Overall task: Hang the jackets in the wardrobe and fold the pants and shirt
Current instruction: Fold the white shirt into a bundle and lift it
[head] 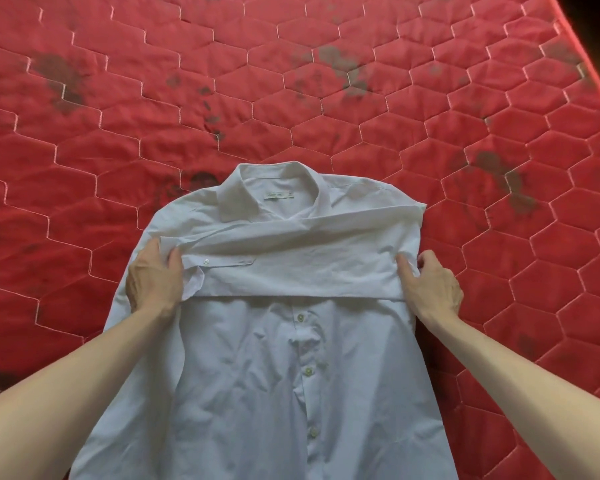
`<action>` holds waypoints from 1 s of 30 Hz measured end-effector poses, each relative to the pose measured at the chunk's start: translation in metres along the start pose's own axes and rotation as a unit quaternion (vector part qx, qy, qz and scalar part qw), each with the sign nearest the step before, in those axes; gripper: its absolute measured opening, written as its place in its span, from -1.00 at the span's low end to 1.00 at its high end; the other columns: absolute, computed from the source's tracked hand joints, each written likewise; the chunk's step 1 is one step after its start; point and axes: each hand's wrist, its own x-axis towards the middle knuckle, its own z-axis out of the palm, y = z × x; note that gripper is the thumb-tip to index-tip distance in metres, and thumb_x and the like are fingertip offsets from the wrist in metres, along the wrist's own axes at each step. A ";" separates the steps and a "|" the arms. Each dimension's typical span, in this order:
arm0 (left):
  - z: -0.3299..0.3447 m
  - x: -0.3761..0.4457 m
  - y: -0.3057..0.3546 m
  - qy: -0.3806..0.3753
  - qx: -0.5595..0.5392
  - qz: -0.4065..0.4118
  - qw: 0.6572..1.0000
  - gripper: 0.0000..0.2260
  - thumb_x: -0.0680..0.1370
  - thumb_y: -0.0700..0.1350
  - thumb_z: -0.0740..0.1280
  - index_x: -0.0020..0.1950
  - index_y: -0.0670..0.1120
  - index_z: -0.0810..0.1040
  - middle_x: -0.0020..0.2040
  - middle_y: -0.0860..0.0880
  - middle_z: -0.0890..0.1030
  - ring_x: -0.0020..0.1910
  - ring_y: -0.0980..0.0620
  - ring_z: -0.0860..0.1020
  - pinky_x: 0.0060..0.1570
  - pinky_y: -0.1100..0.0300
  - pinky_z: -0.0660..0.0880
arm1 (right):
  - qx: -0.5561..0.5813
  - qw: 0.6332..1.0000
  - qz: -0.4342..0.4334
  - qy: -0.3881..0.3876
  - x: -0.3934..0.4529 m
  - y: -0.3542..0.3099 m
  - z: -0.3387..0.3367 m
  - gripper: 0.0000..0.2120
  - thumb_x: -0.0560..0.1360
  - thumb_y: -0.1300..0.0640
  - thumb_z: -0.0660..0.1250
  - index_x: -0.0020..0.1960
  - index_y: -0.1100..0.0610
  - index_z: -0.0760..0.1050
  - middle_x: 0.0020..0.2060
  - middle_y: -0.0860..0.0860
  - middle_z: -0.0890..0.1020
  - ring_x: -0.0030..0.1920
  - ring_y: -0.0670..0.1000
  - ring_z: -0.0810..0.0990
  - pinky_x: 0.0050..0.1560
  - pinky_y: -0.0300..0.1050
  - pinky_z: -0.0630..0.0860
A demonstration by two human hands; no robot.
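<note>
We see a white button-up shirt (257, 358) lying front-up on a red quilted mattress (291, 81), its collar (274, 188) on the far side from us. One sleeve (291, 268) is folded across the chest, just below the collar. The left hand (155, 278) pinches the cuff end of this sleeve — the right hand (430, 285) grips the fold at the shirt's right edge. Dark stains (343, 71) mark the mattress beyond the collar.

Spread flat on the mattress (326, 81), collar (274, 188) at the far end: shirt (257, 375). Folded across its chest, just below the collar: sleeve (291, 268). At the sleeve's left end: left hand (155, 278). At its right end: right hand (430, 285).
</note>
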 end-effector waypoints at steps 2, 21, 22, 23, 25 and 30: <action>-0.004 -0.004 -0.001 -0.004 0.008 0.020 1.000 -0.82 0.68 -0.01 0.25 0.10 -0.12 0.40 -0.12 -0.21 0.51 -0.06 -0.33 0.54 -0.15 -0.08 0.35 | 0.027 0.997 -0.043 0.054 0.007 -0.007 -0.005 -0.69 0.65 -0.15 0.24 0.16 0.09 0.42 0.03 0.14 0.60 0.01 0.22 0.53 -0.03 0.11 0.43; -0.087 -0.053 -0.077 -0.202 0.040 -0.156 0.966 -0.58 0.61 0.22 0.27 0.12 -0.15 0.46 0.13 -0.18 0.63 0.19 -0.29 0.58 0.16 -0.13 0.44 | -0.120 0.845 -0.503 -0.137 -0.073 -0.167 0.045 -0.53 0.73 0.00 0.15 0.63 -0.02 0.28 0.66 0.04 0.21 0.65 0.13 0.17 0.54 0.12 0.23; -0.093 -0.054 -0.085 -0.239 -0.013 -0.155 0.958 -0.56 0.59 0.19 0.33 0.08 -0.21 0.55 0.06 -0.18 0.68 0.13 -0.29 0.63 0.11 -0.15 0.50 | -0.122 0.832 -0.514 -0.169 -0.087 -0.184 0.052 -0.52 0.75 -0.03 0.09 0.66 -0.08 0.20 0.68 0.00 0.13 0.67 0.09 0.09 0.56 0.10 0.16; -0.097 -0.056 -0.095 -0.268 -0.067 -0.152 0.949 -0.61 0.60 0.11 0.38 0.02 -0.24 0.63 0.00 -0.18 0.72 0.07 -0.28 0.67 0.08 -0.18 0.56 | -0.134 0.819 -0.519 -0.205 -0.099 -0.198 0.059 -0.50 0.75 -0.07 0.04 0.68 -0.14 0.10 0.70 -0.04 0.06 0.68 0.07 0.02 0.59 0.10 0.11; -0.104 -0.054 -0.114 -0.281 -0.108 -0.133 0.944 -0.75 0.63 -0.04 0.39 -0.04 -0.22 0.71 -0.07 -0.16 0.75 0.01 -0.23 0.71 0.06 -0.19 0.60 | -0.186 0.801 -0.508 -0.256 -0.116 -0.219 0.076 -0.46 0.74 -0.18 -0.04 0.69 -0.20 -0.06 0.70 -0.08 -0.02 0.69 0.08 -0.05 0.59 0.20 0.10; -0.125 -0.031 -0.157 -0.162 -0.087 -0.075 0.980 -0.73 0.62 -0.09 0.37 -0.25 -0.16 0.55 -0.33 -0.06 0.58 -0.27 -0.17 0.53 -0.24 -0.01 0.40 | -0.306 0.802 -0.433 -0.276 -0.128 -0.253 0.091 -0.34 0.69 -0.31 -0.04 0.68 -0.22 -0.26 0.68 -0.08 -0.25 0.67 0.25 -0.19 0.50 0.48 0.12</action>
